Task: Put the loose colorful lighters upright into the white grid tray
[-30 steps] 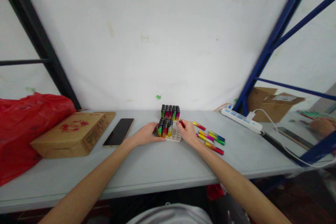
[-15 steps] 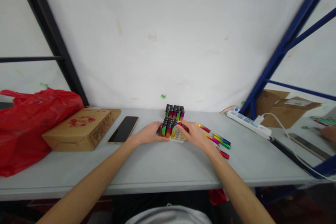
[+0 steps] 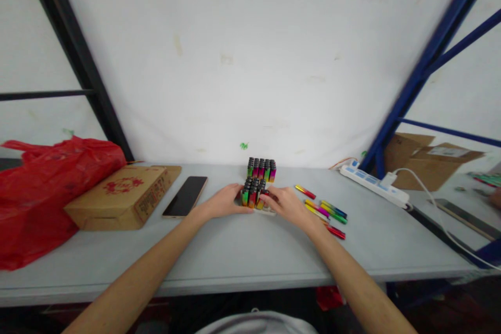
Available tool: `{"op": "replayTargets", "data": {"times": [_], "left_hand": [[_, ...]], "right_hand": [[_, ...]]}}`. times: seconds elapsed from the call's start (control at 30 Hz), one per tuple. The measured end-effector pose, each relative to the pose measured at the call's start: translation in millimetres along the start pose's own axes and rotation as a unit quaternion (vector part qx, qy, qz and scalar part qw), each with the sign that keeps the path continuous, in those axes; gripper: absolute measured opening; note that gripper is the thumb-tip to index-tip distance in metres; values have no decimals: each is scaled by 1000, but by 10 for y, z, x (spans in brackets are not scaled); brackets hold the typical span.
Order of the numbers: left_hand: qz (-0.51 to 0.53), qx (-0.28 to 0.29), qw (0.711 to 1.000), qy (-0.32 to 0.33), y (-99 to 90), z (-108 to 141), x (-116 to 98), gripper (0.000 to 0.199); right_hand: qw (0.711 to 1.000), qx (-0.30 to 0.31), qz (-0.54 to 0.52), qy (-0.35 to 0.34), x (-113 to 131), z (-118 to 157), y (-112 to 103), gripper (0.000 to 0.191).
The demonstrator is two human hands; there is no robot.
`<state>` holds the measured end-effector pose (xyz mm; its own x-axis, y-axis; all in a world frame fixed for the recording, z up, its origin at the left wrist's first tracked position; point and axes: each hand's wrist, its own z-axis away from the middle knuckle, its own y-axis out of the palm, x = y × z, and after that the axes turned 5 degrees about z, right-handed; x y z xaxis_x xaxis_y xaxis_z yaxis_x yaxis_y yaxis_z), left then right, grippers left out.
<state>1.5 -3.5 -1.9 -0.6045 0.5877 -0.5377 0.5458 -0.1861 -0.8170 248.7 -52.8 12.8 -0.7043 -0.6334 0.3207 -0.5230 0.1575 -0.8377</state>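
A small white tray (image 3: 267, 211) partly filled with upright rainbow-coloured lighters (image 3: 251, 193) stands mid-table. My left hand (image 3: 222, 201) rests against the tray's left side, holding it. My right hand (image 3: 285, 202) is at the tray's right side, fingers pinched on a red-topped lighter (image 3: 266, 193) over the tray's slots. Behind it stands a second, full block of lighters (image 3: 261, 168). Several loose lighters (image 3: 324, 210) lie on the table just right of my right hand.
A dark phone (image 3: 185, 196) lies left of the tray, then a flat cardboard box (image 3: 121, 195) and a red plastic bag (image 3: 47, 182). A white power strip (image 3: 373, 184) with cable sits at the back right, by blue shelf posts and cardboard boxes (image 3: 426, 159).
My right hand has moved from the loose lighters' side in over the tray with a lighter. My left hand stays on the tray. The view has shifted slightly.
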Motion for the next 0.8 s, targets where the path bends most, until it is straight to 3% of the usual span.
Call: {"op": "replayTargets", "data": {"times": [0.17,0.3,0.43,0.6,0.8], "left_hand": [[-4,-4,1000,0,-12,-1,-9,68],[-1,4,1000,1,-20,0,-9,67],[0,-1,1000,-3,-23,3,-2,64],[14,2,1000,10,-39,7,-12,67],[11,0,1000,4,-40,-3,19,68]], "right_hand": [[997,55,47,18,79,-17,-6,32],[986,86,129,52,121,-41,-5,40],[990,97,97,31,72,-20,-55,45],[992,-6,93,84,-146,10,-285,51],[981,-108,-3,164,-470,99,-547,46]]}}
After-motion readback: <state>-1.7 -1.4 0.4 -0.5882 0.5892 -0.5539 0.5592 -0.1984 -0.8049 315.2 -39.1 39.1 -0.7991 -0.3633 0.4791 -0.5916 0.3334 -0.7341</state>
